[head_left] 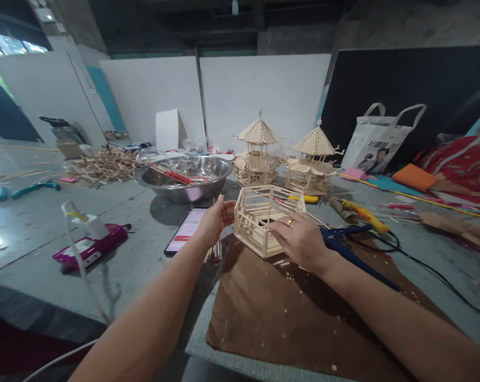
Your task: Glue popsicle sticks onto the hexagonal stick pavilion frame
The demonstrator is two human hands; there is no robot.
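On a brown cloth stands a six-sided wooden stick frame, its top uncovered and railings along its sides. My left hand is at the frame's left side, thumb raised apart from the curved fingers, fingertips close to or touching it. My right hand, with a ring on one finger, reaches over the frame's right front. Its fingertips are pinched together there; what lies between them is hidden. Small stick offcuts are scattered in front of the frame. Blue-handled pliers lie beside my right hand.
Behind the frame stand two stick pavilions. A metal bowl holds red sticks and plastic wrap. A phone, a purple power strip, a yellow-handled tool with black cable, and a stick pile lie around.
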